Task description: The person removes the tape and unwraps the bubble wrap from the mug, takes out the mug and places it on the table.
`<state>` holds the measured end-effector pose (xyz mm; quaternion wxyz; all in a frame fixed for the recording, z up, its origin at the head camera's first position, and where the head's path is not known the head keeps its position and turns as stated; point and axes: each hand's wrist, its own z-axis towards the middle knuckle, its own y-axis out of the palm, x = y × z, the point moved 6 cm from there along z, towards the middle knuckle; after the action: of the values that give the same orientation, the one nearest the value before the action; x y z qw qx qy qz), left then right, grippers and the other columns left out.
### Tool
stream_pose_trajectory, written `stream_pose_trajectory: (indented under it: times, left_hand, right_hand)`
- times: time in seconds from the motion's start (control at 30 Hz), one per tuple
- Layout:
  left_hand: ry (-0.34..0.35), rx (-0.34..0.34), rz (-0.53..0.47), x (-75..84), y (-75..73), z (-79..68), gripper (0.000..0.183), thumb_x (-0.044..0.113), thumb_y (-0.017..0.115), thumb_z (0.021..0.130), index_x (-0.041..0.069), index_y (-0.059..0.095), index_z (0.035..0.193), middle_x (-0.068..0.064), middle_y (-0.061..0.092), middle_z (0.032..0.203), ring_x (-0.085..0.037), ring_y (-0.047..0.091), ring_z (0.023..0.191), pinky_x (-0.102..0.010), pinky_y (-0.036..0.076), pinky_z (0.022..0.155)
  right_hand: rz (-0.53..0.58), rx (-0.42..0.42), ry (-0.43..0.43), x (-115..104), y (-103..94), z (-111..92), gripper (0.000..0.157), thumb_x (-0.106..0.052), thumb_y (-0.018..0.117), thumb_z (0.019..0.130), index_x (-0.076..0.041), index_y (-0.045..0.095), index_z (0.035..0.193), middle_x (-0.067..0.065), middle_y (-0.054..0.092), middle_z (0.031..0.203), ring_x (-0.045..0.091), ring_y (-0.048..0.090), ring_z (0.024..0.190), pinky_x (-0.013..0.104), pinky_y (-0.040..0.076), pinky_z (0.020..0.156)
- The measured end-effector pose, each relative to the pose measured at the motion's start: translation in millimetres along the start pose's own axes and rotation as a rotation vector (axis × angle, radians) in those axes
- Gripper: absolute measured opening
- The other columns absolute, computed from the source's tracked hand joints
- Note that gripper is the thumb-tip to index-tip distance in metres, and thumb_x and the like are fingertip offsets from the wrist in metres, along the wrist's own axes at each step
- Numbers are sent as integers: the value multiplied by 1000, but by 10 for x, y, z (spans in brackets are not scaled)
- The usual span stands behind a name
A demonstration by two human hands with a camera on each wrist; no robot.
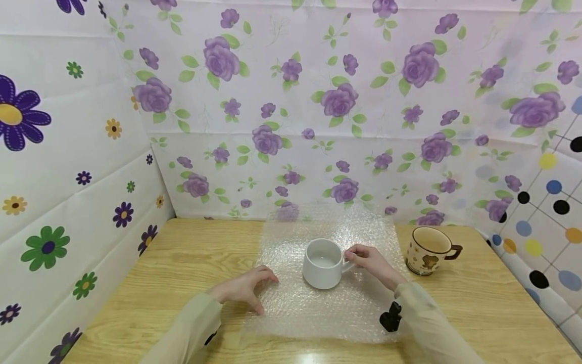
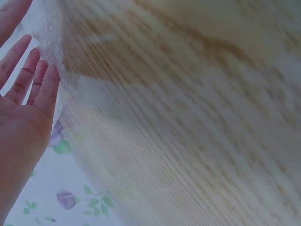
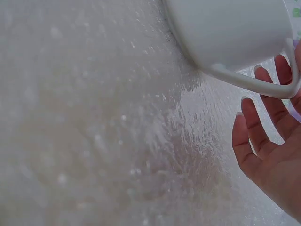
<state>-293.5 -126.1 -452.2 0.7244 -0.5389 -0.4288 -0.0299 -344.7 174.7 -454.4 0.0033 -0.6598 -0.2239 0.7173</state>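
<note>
A white mug (image 1: 322,268) stands upright on a sheet of clear bubble wrap (image 1: 291,313). My right hand (image 1: 374,263) pinches the mug's handle at its right side; in the right wrist view the handle (image 3: 254,84) lies against the upper fingers, while the lower ones stay loosely bent and apart from it. At the wrap's left edge my left hand (image 1: 247,288) holds nothing, its fingers spread and relaxed. In the left wrist view those fingers (image 2: 49,89) reach beside the edge of the wrap. Whether they touch it I cannot tell.
A cream mug (image 1: 429,250) with a brown handle and a bear print stands on the wooden table (image 1: 204,253), right of the wrap. Flowered cloth (image 1: 291,101) hangs along the back, and patterned cloths close off both sides.
</note>
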Motion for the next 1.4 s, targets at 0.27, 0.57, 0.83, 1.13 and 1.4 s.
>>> stream_pose_trajectory:
  times: [0.27,0.57,0.83,1.13,1.4]
  left_hand:
    - [-14,2,-1,13,-1,17,67,16,84,58,1,53,115,-10,44,114,-26,41,107,-40,33,93]
    - [-67,1,18,18,10,20,68,17,84,57,5,53,116,-8,44,116,-28,41,108,-41,34,93]
    - [-57,12,53,-1,16,24,69,16,85,54,5,53,114,-6,44,114,-25,41,108,-39,33,94]
    - [-81,2,39,-1,42,54,68,13,85,54,6,53,114,-4,44,113,-25,42,106,-37,35,92]
    - [-76,6,46,-24,31,48,68,12,85,54,5,52,113,-6,45,113,-27,42,106,-37,35,92]
  right_hand:
    - [25,-34,34,29,22,-3,38,-36,54,90,2,57,92,10,58,91,24,52,81,33,44,63]
    - [149,-87,32,58,64,5,42,-33,52,92,8,49,88,10,50,79,16,46,64,25,41,55]
    - [177,-150,-11,24,94,-8,39,-28,47,95,8,45,82,6,45,71,14,41,60,24,37,55]
    - [238,-226,-64,-71,51,-98,36,-19,45,97,13,38,83,8,41,72,15,38,60,24,35,56]
    - [264,-288,-124,-211,-137,-212,29,-15,40,98,10,39,83,9,41,77,17,38,63,27,33,57]
